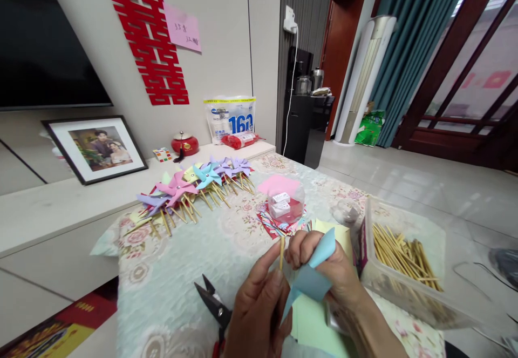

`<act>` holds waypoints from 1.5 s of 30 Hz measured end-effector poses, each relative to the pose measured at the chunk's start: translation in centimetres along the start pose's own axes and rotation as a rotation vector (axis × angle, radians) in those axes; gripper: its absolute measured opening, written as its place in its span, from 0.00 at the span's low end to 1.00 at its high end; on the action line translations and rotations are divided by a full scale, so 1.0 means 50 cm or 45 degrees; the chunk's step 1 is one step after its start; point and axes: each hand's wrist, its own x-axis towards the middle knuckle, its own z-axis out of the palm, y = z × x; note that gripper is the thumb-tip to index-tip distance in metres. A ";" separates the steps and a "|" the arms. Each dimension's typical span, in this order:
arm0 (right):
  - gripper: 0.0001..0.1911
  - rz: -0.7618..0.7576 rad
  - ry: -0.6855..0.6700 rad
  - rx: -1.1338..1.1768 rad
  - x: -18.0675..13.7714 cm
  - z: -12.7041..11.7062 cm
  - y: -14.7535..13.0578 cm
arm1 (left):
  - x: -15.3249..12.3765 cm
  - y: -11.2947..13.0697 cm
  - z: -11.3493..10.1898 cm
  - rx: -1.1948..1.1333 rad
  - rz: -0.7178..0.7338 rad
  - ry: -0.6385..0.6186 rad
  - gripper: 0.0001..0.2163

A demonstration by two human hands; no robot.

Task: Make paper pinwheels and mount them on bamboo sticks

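Between the thumb and fingers of my left hand (261, 298) stands a short wooden stick (281, 254), nearly upright. My right hand (319, 261) is closed on a blue paper pinwheel (311, 282), whose folded blades stick out around the fingers. The two hands are close together, with the stick's top beside the right fingers. Whether stick and pinwheel touch is hidden. Black-bladed scissors (217, 308) lie open left of my left hand, their red handles partly covered. Under my right forearm are sheets of pale green paper (311, 323).
Finished paper pinwheels (178, 187) on sticks lie in a row at the far left. A clear round tub (286, 201) sits on patterned paper. At the right stands a plastic box (404, 288) of wooden sticks. A framed photo (97, 150) leans on the cabinet behind.
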 end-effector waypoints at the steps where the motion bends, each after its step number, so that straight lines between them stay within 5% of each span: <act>1: 0.07 -0.005 0.005 -0.039 0.000 0.000 -0.003 | 0.002 -0.002 -0.001 0.016 0.011 0.005 0.26; 19: 0.09 0.030 0.027 -0.111 -0.005 0.002 -0.008 | 0.014 -0.019 -0.005 0.099 0.081 0.096 0.26; 28: 0.08 0.005 0.133 -0.140 -0.002 0.005 -0.015 | 0.021 -0.039 -0.013 0.276 0.238 -0.042 0.30; 45: 0.13 0.098 0.360 0.116 0.005 0.020 0.027 | 0.001 -0.029 0.022 0.283 0.486 0.072 0.15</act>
